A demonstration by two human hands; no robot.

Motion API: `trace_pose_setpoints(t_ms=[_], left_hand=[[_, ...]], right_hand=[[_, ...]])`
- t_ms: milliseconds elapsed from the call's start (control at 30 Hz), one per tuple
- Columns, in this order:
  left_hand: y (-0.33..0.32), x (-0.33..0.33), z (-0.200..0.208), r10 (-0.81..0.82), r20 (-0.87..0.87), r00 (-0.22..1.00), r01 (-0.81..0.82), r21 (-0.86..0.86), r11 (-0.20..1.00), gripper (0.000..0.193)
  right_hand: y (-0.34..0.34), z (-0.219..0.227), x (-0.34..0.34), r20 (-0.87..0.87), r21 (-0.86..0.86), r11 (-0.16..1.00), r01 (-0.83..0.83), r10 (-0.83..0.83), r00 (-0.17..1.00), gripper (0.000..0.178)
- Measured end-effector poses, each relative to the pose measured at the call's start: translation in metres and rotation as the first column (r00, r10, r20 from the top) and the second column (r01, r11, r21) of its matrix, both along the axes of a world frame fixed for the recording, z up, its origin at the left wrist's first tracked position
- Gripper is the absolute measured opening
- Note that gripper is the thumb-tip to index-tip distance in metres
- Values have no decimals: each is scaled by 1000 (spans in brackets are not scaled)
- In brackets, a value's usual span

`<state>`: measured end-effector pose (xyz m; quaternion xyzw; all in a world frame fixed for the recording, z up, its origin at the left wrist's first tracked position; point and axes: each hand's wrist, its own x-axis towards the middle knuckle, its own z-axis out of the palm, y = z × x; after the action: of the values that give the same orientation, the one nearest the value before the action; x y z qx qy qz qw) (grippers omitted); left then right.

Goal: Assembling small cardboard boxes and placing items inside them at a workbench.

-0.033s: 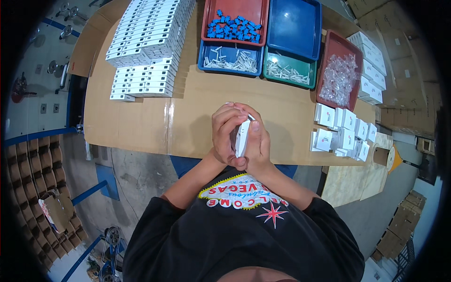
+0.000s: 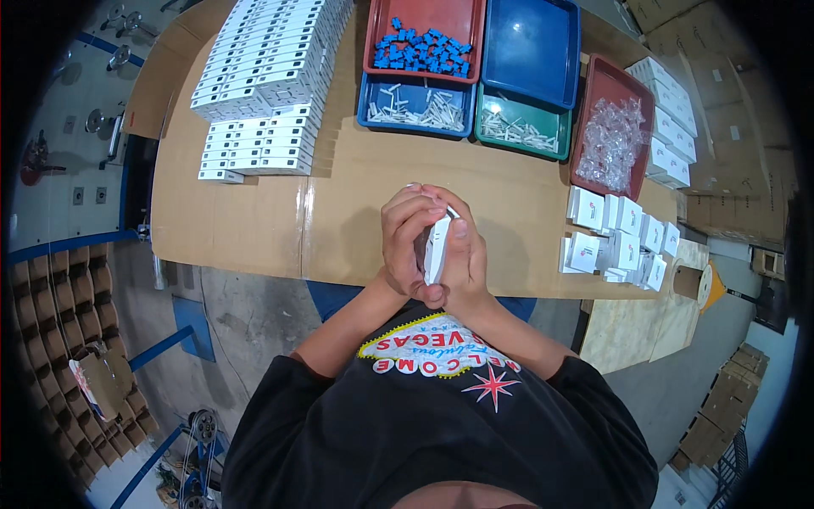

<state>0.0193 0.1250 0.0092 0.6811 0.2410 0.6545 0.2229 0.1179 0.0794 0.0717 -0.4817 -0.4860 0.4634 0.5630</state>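
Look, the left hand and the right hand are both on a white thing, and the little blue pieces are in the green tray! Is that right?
Not quite: the head view shows the little blue pieces in a red tray. The left hand and right hand are indeed both on a white thing.

White box-like units (image 2: 267, 81) are stacked toward the far left corner of the tabletop (image 2: 233, 229). Small blue pieces (image 2: 424, 53) are held in a red tray (image 2: 421, 14) at the far edge. Clear plastic pieces (image 2: 610, 140) are heaped (rather loosely) in another red tray (image 2: 604, 78) by the right edge.
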Motion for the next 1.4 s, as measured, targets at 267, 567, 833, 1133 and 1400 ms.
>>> trace_pose_setpoints(t_ms=[267, 567, 833, 1133, 1400], left_hand=[[5, -7, 33, 78, 705, 705, 524, -592, 612, 72], [25, -46, 20, 234, 924, 304, 915, -215, -340, 78], [7, -39, 10, 245, 948, 203, 947, -126, -297, 92], [-20, -17, 37, 100, 701, 706, 706, -688, -167, 57], [-30, -17, 30, 47, 779, 626, 761, -597, -254, 49]], right_hand=[[19, 5, 33, 255, 1, 982, -187, 180, 950, 69], [34, 15, 91, 572, -51, 843, -536, 464, 676, 82], [22, 4, 78, 514, 108, 913, -393, 287, 808, 57], [17, -15, 65, 691, 209, 954, -215, 12, 723, 56], [12, -23, 63, 434, 50, 962, -268, 221, 873, 68]])
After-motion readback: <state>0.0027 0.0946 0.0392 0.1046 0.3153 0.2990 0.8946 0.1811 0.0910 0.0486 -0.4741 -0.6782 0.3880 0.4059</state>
